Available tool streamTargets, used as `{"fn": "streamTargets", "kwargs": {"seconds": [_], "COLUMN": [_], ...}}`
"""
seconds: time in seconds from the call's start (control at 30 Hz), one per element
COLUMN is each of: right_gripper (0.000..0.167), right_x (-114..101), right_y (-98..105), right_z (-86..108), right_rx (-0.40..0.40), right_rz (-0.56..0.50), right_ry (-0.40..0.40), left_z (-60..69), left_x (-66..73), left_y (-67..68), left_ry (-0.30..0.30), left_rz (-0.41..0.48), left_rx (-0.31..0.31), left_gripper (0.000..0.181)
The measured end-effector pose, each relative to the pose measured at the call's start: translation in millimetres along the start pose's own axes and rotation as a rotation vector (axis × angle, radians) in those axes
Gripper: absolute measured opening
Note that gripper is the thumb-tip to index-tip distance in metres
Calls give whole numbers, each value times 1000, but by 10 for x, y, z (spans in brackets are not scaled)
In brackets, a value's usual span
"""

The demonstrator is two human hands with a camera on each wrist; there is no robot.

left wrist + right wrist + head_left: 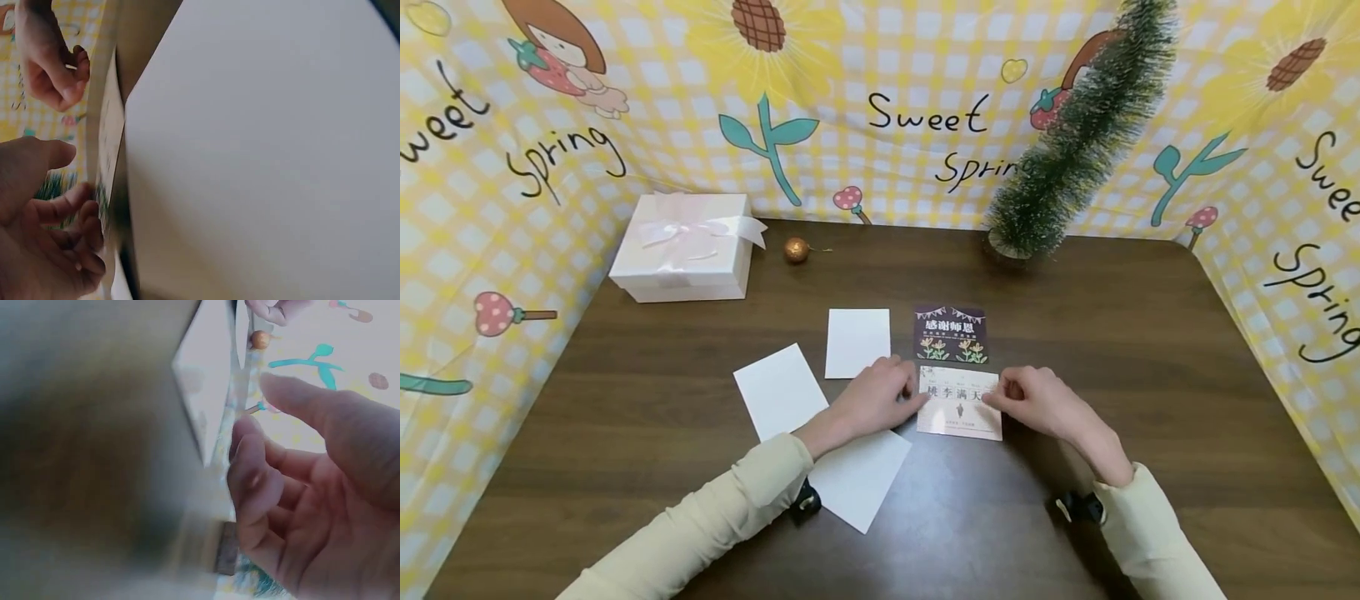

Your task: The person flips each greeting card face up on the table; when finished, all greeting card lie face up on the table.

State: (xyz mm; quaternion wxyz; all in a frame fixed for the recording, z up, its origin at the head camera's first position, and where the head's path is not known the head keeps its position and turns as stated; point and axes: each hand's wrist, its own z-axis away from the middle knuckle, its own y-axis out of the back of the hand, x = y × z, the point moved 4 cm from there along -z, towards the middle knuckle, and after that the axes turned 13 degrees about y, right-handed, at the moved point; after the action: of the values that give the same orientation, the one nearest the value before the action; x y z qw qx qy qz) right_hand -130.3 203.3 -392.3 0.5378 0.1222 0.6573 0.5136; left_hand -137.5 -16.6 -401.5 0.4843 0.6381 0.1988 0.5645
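Note:
A pale pink card (959, 421) with printed Chinese characters lies flat on the table between the two hands. At its left edge rests my left hand (880, 396), thumb and forefinger apart in the left wrist view. The right hand (1041, 402) is at the card's right edge; its thumb and loosely bent fingers (253, 481) stand apart in the right wrist view, with nothing between them. Just above the pink card lies a dark purple card (950, 312) with flowers. Blank white cards lie nearby: one (857, 337) upright, one (782, 387) tilted, one (861, 492) partly under the left forearm.
At the back left stands a white gift box (692, 287) with a pink ribbon, beside a small copper-coloured ball ornament (796, 250). A green bottle-brush tree (1060, 183) leans at the back right. Patterned cloth (887, 75) encloses the brown table (1150, 333).

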Motion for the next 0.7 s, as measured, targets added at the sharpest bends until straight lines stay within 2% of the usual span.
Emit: {"fn": "streamTargets", "kwargs": {"seconds": [0.1, 0.2, 0.27, 0.33, 0.4, 0.5, 0.7], "right_gripper": [21, 18, 23, 37, 52, 67, 77], "right_x": [-108, -249, -354, -447, -528, -637, -834], "right_y": [57, 59, 30, -15, -73, -172, -338], "right_z": [-131, -311, -454, -592, -718, -887, -1133], "right_rx": [76, 137, 147, 136, 103, 42, -64], "right_rz": [20, 33, 55, 89, 131, 192, 313], "right_ry": [52, 127, 194, 262, 319, 389, 500], "left_z": [-25, -56, -76, -94, -114, -132, -131], "left_x": [-131, -307, -452, -603, -742, -908, -1084], "left_y": [158, 346, 467, 567, 635, 694, 698], "left_ry": [-19, -37, -41, -33, -15, 6, 20], "left_rz": [19, -10, -56, -106, -156, -232, -345], "left_rx": [56, 121, 163, 186, 183, 166, 104], "left_gripper": [15, 10, 10, 14, 18, 26, 39]}}
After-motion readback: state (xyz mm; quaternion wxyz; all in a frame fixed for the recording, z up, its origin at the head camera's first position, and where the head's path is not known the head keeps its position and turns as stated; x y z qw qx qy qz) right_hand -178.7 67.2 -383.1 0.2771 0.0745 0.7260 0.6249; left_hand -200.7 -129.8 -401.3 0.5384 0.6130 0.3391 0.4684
